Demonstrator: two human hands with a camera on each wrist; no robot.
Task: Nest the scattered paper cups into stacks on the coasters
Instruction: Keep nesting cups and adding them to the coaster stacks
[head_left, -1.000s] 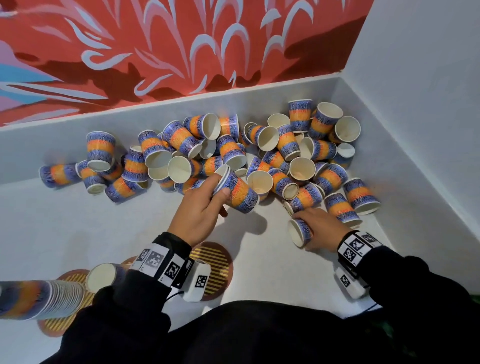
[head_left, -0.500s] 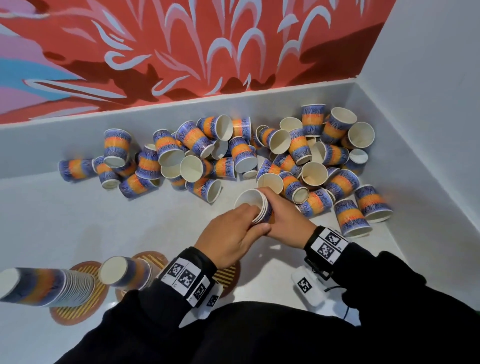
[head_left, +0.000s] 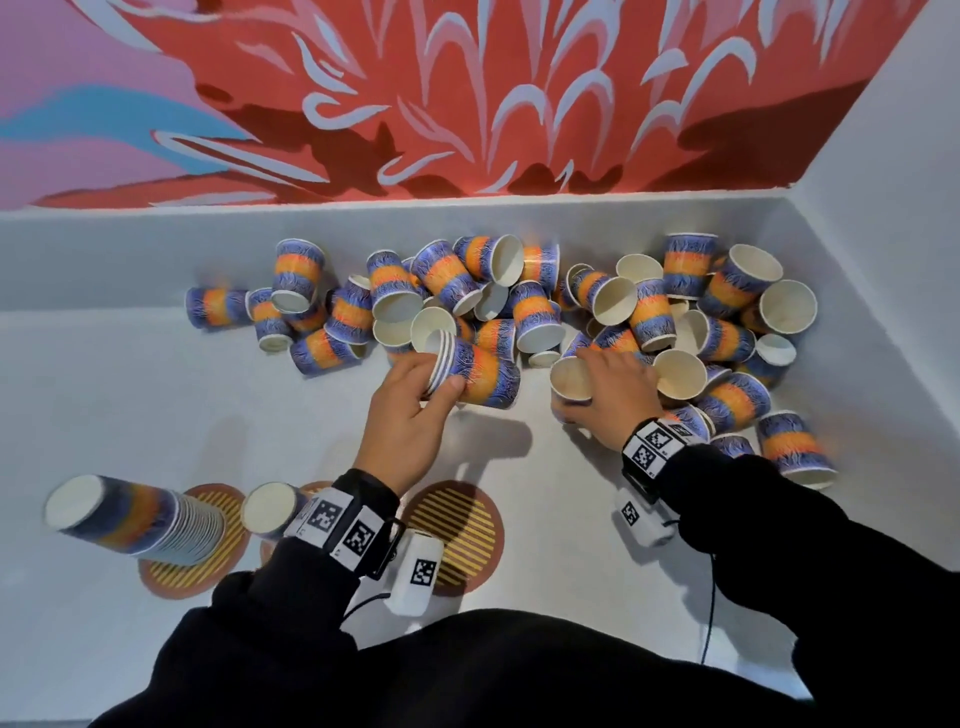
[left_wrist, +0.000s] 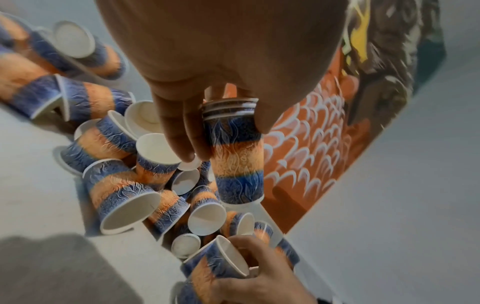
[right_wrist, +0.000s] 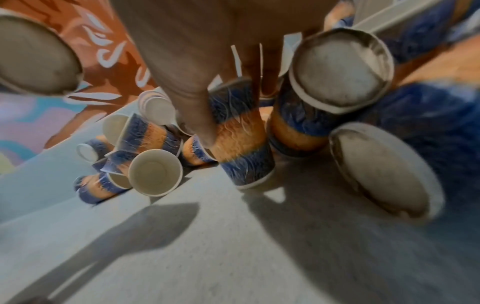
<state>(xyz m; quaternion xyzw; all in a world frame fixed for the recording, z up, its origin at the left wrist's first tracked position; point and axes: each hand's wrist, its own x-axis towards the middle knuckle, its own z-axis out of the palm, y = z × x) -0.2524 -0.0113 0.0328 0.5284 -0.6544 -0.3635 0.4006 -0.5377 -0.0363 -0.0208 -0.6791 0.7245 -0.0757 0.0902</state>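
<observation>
Dozens of blue-and-orange patterned paper cups (head_left: 540, 312) lie scattered in a heap on the white table (head_left: 130, 415), piled toward the far right corner below the red and pink painted wall (head_left: 467, 93). The person's left hand (head_left: 410, 410) has its fingers and thumb curled round a small nested stack of blue-and-orange paper cups (head_left: 475, 371), held on its side above the table at the near edge of the heap; the left wrist view shows about 4 white rims packed together under the fingers (left_wrist: 182, 131). The right hand (head_left: 613, 400) is curled round a single blue-and-orange paper cup (head_left: 569, 382) with its open mouth facing up and toward the camera, at the right part of the heap, touching neighbouring cups. Near the person, 3 round brown coasters with yellow stripes sit in a row: the left coaster (head_left: 208, 566) carries a tall upside-down stack of nested cups (head_left: 135, 517), the middle coaster (head_left: 319, 488), mostly hidden by the left sleeve, carries a shorter upside-down stack (head_left: 272, 506), and the right coaster (head_left: 462, 525) is bare.
</observation>
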